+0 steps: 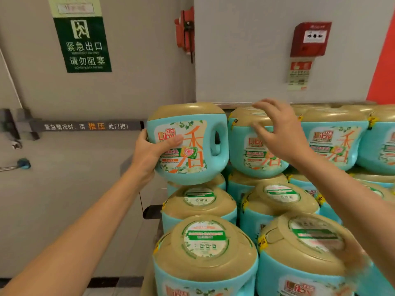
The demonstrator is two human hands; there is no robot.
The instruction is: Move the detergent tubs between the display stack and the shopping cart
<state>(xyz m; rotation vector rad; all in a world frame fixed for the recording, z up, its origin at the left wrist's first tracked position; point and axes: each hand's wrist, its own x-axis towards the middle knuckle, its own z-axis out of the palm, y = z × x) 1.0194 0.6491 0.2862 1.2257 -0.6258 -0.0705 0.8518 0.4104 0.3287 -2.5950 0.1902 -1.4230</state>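
Nearest me the display stack [205, 238] looks full, tier on tier. My left hand [149, 154] has its fingers clamped round the end tub [192, 167] of the top row; lifted or seated, I cannot tell. My right hand [280, 133] hovers, fingers spread, before the neighbouring tub [241, 159]. No cart shows; I judge most of the moving is left.

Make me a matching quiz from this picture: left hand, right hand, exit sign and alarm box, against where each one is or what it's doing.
Things:
1. left hand
2. right hand
3. exit sign
4. alarm box

Places or states:
A. on the wall, upper right
B. grips a detergent tub
C. on the door, upper left
D. open, fingers spread, holding nothing

Pairs: 1-B, 2-D, 3-C, 4-A
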